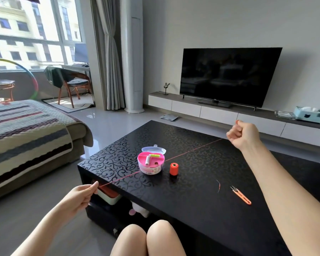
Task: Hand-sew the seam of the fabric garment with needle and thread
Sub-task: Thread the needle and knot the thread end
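Observation:
A long red thread [192, 149] is stretched taut across the black table [201, 204], from lower left to upper right. My left hand [81, 195] pinches its near end just off the table's left corner. My right hand [243, 135], raised over the far right of the table, is curled into a fist round the other end. An orange-red thread spool [173, 169] stands upright near the table's middle. A short loose piece of thread [219, 186] lies to its right. No needle or garment can be made out.
A round pink sewing box [150, 164] with its clear lid [153, 149] behind it sits left of the spool. Orange thread snips [240, 195] lie at the right. A striped sofa [26, 130] is left; a TV [229, 76] stands beyond. My knees [148, 239] are at the table's near edge.

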A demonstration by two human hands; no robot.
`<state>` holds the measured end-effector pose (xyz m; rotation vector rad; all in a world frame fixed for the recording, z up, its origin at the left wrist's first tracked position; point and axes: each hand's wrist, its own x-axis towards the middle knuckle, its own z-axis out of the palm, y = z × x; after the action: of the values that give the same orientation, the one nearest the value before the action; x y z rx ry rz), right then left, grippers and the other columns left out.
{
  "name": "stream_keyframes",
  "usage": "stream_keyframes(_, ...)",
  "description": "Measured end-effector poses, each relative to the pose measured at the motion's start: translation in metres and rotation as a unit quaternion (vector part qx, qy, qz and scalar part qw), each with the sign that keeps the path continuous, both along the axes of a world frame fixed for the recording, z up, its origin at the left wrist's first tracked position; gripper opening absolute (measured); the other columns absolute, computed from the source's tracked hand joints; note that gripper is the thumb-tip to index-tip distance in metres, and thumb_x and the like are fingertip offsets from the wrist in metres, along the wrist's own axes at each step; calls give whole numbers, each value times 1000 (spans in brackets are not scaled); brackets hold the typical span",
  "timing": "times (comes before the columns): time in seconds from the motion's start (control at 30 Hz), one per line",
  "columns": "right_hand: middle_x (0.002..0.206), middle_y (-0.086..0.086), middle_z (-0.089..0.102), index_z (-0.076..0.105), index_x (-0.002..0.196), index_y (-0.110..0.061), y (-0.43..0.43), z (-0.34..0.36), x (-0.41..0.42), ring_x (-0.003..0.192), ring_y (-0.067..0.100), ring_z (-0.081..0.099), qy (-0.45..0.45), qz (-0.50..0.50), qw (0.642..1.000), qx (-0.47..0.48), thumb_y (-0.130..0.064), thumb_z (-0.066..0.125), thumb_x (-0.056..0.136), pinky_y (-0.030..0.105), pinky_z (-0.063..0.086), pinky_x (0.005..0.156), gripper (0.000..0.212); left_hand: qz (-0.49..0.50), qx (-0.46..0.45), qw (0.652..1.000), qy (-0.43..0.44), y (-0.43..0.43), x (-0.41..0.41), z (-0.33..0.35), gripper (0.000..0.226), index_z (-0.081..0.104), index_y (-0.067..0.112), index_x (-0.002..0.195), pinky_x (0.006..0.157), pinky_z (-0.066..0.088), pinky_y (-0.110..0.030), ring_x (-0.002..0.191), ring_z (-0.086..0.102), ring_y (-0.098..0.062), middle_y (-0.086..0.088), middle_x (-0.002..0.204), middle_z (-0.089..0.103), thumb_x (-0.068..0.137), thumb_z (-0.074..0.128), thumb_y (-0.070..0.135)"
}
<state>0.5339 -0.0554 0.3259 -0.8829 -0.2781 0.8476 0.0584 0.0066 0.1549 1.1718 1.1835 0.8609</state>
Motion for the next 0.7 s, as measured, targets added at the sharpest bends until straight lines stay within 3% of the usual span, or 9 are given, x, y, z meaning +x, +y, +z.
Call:
stream_keyframes(0.07,55,-3,34,45,78,-14,3,-7,3,43,10,28,-119,-97,986,-72,-5,34,97,19,23,37,23,4,-2,999,45,-6,-5,4,37,55,10,67,44,9,-21,55,10,-13,0,61,18,78,65,44)
stream_keyframes(0.13,71,0,49,52,86,-13,4,-20,-9,64,16,46,-369,-167,893,-196,-12,43,95,23,36,50,12,8,7,997,75,-11,-1,10,42,62,9,70,48,9,-25,59,11,-16,-1,60,21,70,69,50)
stream_keyframes(0.2,81,0,58,59,94,-15,5,-35,-40,76,17,52,-544,-122,802,-217,-23,56,91,29,41,63,9,-8,27,996,85,-17,13,23,39,63,6,72,42,12,-19,50,16,-11,4,52,27,78,67,44)
stream_keyframes(0.27,67,-4,54,64,98,-20,3,-44,-88,62,10,49,-614,-20,772,-163,-27,67,87,27,37,58,14,-42,50,993,100,-21,34,38,35,62,5,70,38,18,-14,40,22,-5,11,44,34,89,63,34)
stream_keyframes(0.33,53,-8,44,67,102,-22,-5,-50,-142,49,4,41,-615,120,774,-91,-28,72,83,20,33,54,21,-69,85,987,121,-24,54,55,34,63,9,65,38,23,-12,37,30,-2,10,43,43,87,65,35)
stream_keyframes(0.4,54,-7,39,66,113,-20,-16,-62,-186,50,2,36,-570,285,769,-53,-33,73,82,18,36,61,34,-86,120,976,158,-27,67,67,35,65,15,60,40,27,-11,39,36,-3,12,44,47,89,66,34)
stream_keyframes(0.47,57,-6,44,65,118,-23,-23,-75,-214,57,7,44,-529,395,750,-50,-37,71,82,19,38,70,39,-102,136,968,185,-29,76,77,36,69,15,61,43,28,-14,47,38,-8,9,50,46,88,67,39)
stream_keyframes(0.57,84,-5,71,72,105,-15,-27,-81,-226,75,-1,65,-480,402,778,-43,-24,69,87,9,43,71,20,-127,142,961,200,-34,83,87,35,69,18,62,47,26,-21,52,36,-12,5,54,46,87,66,41)
stream_keyframes(0.7,49,-18,60,68,103,0,-32,-72,-221,45,-9,55,-454,428,779,-56,-13,64,90,5,39,48,18,-155,102,972,147,-37,88,91,39,64,25,52,47,20,-23,46,27,-8,13,45,37,89,65,37)
